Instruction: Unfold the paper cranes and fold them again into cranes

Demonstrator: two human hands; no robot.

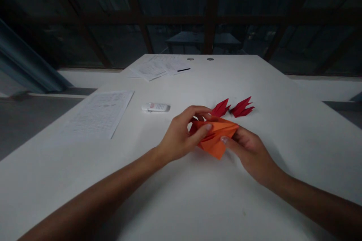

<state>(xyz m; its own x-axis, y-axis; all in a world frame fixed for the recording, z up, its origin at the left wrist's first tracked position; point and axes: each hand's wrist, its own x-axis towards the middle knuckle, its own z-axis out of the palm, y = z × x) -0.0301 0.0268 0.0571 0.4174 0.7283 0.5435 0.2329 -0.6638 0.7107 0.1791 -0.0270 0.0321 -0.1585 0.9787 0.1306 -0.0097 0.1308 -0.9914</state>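
Note:
A partly folded sheet of orange origami paper [216, 139] is held between both hands above the white table. My left hand [185, 131] grips its left side, thumb on the near face and fingers curled behind. On the right side, my right hand [251, 150] pinches the paper, its thumb pressed on the front and its fingers underneath. One corner of the paper points down toward me. Just beyond my hands lie two folded red paper pieces with pointed tips, a left one [221, 107] partly hidden by my left hand and a right one [242, 108].
A white tube-shaped bottle [155, 107] lies left of my hands. One printed sheet [97, 115] rests at the table's left, and several more papers [152, 68] with a dark pen-like strip [183, 70] lie farther back. Two round discs [210, 59] sit near the far edge, before dark windows.

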